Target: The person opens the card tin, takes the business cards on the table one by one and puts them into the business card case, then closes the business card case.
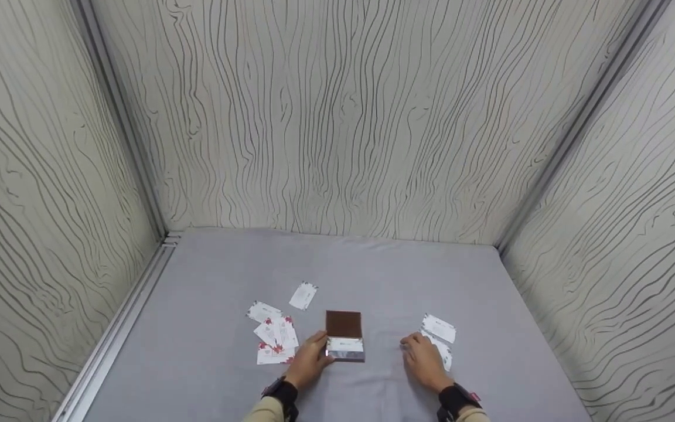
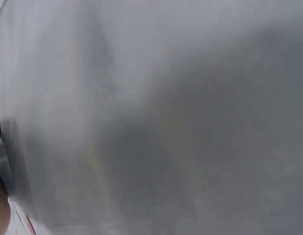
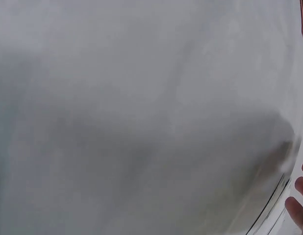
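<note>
An open brown business card case (image 1: 343, 323) lies on the grey cloth, with a white card (image 1: 344, 344) in its lower half. My left hand (image 1: 307, 362) grips the case's left edge, thumb near the bottom corner. At the left wrist view's edge, only fingertips (image 2: 0, 213) and a sliver of the case show. To the right, my right hand (image 1: 425, 360) is beside two white cards, partly covering the lower card (image 1: 444, 353); the upper card (image 1: 440, 328) lies just beyond it. Loosely bent, separated fingertips (image 3: 297, 211) appear in the right wrist view, with nothing visible between them.
Left of the case, several cards with red leaf corners (image 1: 276, 353) overlap, and a white card (image 1: 263, 311) touches the pile. Another white card (image 1: 303, 295) lies farther back. Wood-patterned walls (image 1: 337, 117) enclose the cloth-covered table (image 1: 244, 258) at the back and sides.
</note>
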`<action>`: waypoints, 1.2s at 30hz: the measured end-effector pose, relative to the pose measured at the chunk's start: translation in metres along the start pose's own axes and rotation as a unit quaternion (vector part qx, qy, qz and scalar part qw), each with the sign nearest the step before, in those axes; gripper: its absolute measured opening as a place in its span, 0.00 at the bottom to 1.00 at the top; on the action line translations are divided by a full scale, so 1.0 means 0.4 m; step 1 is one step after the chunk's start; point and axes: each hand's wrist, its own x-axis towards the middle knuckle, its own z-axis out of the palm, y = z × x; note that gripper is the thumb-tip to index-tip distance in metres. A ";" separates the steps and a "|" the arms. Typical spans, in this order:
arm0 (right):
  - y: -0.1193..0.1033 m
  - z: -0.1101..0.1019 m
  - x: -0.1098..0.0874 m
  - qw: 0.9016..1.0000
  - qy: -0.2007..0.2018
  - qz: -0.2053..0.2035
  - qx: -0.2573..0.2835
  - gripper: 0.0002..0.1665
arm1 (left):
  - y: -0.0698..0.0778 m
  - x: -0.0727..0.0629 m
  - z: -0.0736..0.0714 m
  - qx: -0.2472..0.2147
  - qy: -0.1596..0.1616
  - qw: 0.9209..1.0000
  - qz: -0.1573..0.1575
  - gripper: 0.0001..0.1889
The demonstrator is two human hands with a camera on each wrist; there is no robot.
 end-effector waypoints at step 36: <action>0.122 -0.060 -0.073 0.997 -0.006 0.071 -0.019 0.20 | -0.013 0.002 0.009 0.016 0.002 1.000 0.008 0.27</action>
